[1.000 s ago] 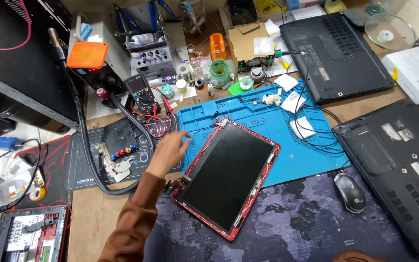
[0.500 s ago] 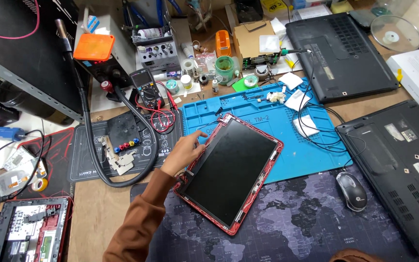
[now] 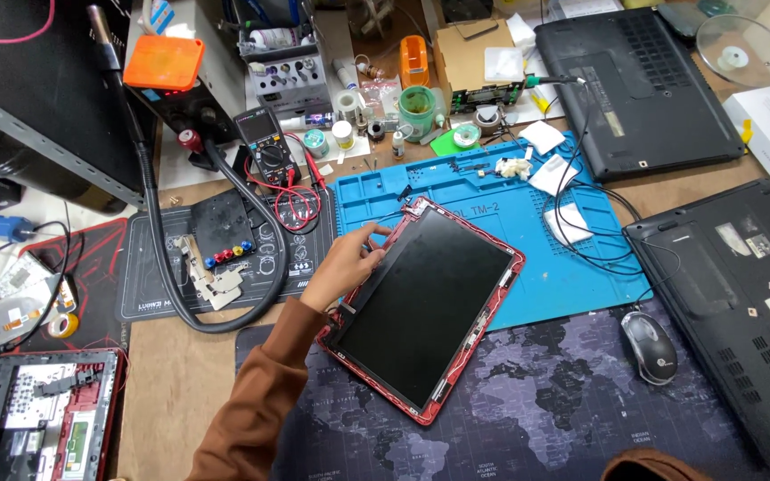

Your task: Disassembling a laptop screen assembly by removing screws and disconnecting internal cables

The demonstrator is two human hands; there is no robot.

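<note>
electronics repair workshop — blue repair mat [image 3: 536,223] | multimeter [image 3: 263,147] | opened laptops [image 3: 643,85]
</note>
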